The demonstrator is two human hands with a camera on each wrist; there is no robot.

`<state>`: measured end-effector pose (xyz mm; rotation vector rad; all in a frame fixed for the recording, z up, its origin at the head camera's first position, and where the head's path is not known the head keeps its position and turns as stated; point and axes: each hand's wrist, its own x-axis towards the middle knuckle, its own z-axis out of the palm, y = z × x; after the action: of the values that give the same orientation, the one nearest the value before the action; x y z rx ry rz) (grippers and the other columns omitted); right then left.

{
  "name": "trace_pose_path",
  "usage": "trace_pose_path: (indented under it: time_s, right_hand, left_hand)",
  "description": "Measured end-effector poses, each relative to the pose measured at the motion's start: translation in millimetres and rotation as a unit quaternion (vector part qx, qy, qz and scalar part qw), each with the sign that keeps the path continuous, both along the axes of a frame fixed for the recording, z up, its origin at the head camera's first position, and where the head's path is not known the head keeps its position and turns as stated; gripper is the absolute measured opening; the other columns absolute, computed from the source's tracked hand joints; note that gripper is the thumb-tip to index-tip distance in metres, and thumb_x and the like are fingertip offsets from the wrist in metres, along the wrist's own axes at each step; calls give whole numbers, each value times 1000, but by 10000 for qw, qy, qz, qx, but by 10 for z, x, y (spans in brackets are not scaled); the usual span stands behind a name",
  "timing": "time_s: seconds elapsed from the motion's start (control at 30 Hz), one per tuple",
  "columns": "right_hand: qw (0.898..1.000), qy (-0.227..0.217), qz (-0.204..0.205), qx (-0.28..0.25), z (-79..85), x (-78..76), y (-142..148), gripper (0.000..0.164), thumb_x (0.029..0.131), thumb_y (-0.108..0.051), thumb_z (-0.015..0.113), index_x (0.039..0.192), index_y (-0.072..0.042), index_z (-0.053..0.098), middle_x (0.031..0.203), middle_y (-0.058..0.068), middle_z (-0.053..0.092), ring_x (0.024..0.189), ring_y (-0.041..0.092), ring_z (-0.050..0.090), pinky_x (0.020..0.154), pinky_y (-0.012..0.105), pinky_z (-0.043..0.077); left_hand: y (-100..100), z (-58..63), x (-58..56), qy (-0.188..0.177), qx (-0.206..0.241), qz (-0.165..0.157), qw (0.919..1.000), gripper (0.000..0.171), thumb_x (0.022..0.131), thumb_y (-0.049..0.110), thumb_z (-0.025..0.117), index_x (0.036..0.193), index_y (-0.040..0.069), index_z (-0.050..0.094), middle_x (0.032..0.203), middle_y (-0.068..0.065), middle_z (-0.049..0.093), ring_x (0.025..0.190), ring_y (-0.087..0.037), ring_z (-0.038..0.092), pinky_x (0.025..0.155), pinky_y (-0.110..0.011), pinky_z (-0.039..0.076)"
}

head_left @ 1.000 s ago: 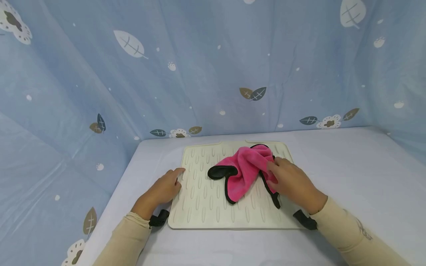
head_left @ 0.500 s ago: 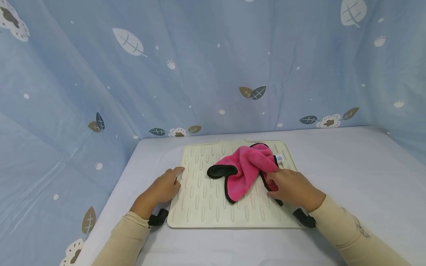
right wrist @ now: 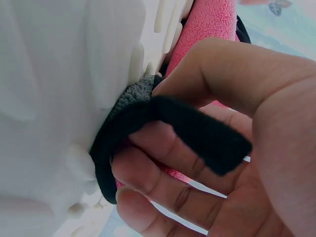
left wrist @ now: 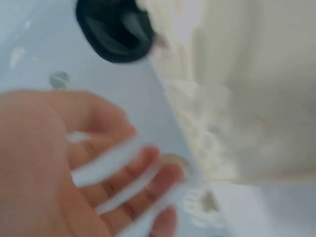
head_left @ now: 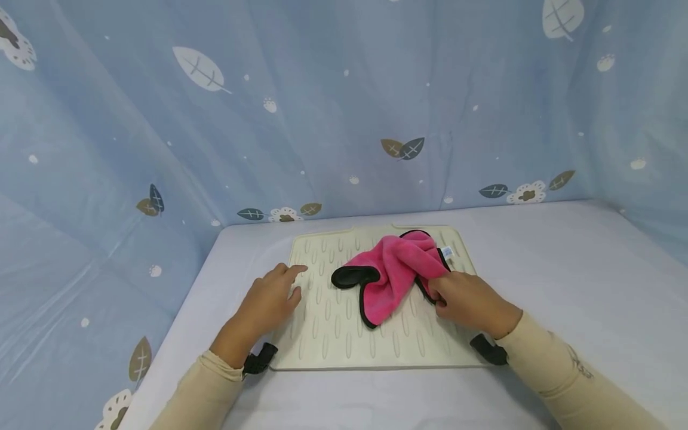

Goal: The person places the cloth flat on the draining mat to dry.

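A crumpled pink cloth [head_left: 395, 269] with black edging lies on a cream ribbed mat [head_left: 344, 346]. My right hand [head_left: 473, 303] grips its lower right corner in the head view. The right wrist view shows the thumb and fingers of the right hand [right wrist: 212, 143] pinching the corner. There a black strip [right wrist: 202, 133] and a patch of grey underside [right wrist: 138, 94] stick out. Over the mat's left side, my left hand [head_left: 269, 301] holds nothing, its index finger pointing toward the cloth. The left wrist view is blurred, with the left hand's fingers [left wrist: 123, 187] apart.
The mat lies on a white-covered table [head_left: 543, 269]. A blue leaf-patterned curtain [head_left: 333, 107] hangs behind and to the left. Black wrist devices [head_left: 260, 358] sit under both wrists. A white label [head_left: 447, 252] shows at the cloth's right edge.
My left hand has come off the mat's left edge and shifted inward over it. My right hand has moved slightly lower, gathering the cloth's corner; the white label has come into view.
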<state>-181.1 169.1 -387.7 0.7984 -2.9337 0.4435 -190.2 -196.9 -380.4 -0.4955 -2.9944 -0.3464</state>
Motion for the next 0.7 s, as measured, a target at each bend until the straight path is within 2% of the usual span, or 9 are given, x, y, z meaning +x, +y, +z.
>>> trace_pose_path:
  time_s: [0.1,0.2,0.33,0.47,0.57,0.7]
  right_hand:
    - [10000,-23,29,28,10,1,-8,30,78,4,66,68,-17,46,61,-6,33,57,9,34,52,23,28]
    - [10000,-66,32,20,17,-1,-13,31,78,4,64,66,-16,44,60,-6,31,57,10,33,52,23,27]
    - [10000,-69,12,46,14,-6,-17,31,78,4,64,66,-17,43,61,-6,31,57,9,33,52,23,28]
    - [9999,-78,8,72,16,-4,-12,32,78,4,64,66,-17,43,60,-6,31,57,9,34,52,23,28]
    - [10000,-53,46,52,21,0,-12,32,78,4,65,67,-17,43,61,-6,31,57,10,34,52,23,27]
    - [9999,-43,99,64,15,10,-18,33,79,4,65,67,-17,43,62,-5,30,57,10,33,52,24,27]
  left_hand:
    - [166,99,131,64,280,-608,9977,40,97,17,62,137,18,60,112,-4,65,88,-16,63,81,-44,51]
    - [314,161,246,-42,434,-1216,9916,38,98,18,61,136,21,60,112,1,67,87,-12,62,85,-43,49]
    - [468,142,330,93,189,-1787,9837,37,98,18,61,134,22,62,113,1,67,90,-12,63,83,-41,50]
    - [581,61,370,98,-269,-2063,9781,37,99,20,58,136,24,61,117,1,66,99,-11,63,82,-40,51]
    - [631,18,415,-169,-491,-2060,9772,40,101,25,57,141,27,56,122,2,64,109,-11,62,86,-42,51]
    - [672,-30,469,-415,-558,-2064,9760,43,101,27,58,144,32,53,132,2,60,118,-12,60,92,-45,50]
